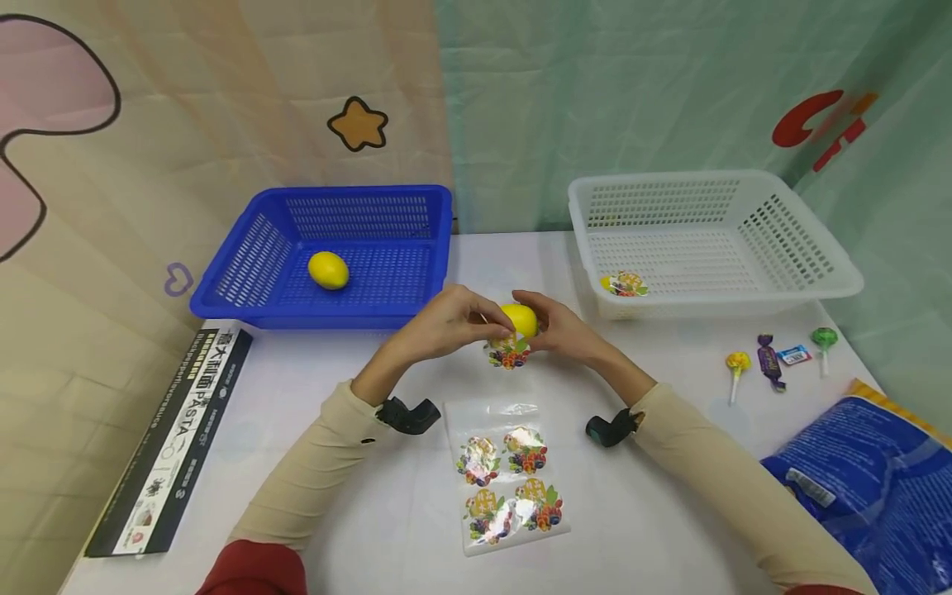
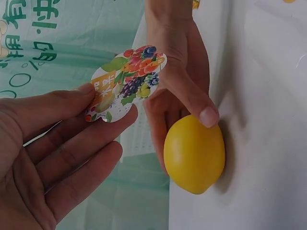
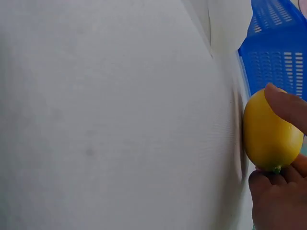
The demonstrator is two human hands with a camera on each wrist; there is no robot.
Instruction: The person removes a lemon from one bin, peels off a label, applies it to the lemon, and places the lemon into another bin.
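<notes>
My left hand (image 1: 455,324) pinches a round fruit-print sticker (image 2: 127,84) between thumb and forefinger, its other fingers spread loosely. The sticker shows berries, grapes and leaves around an orange label. Across from it, my right hand (image 1: 564,329) grips a yellow lemon (image 2: 194,154), thumb on one side and fingers curled behind. In the right wrist view the lemon's small green stem end points toward the palm side. From the head view the sticker overlaps the lemon's lower front; the left wrist view shows a gap between them. Below both hands lies a sticker sheet (image 1: 513,533) bearing several similar stickers.
A blue basket (image 1: 320,321) at back left holds another lemon (image 1: 328,270). The white basket (image 1: 729,302) at back right contains a stickered lemon (image 1: 623,284). Rightward lie two lollipops, small wrapped sweets (image 1: 770,364) and a blue bag (image 1: 870,487). A long pasta box (image 1: 171,438) lies left.
</notes>
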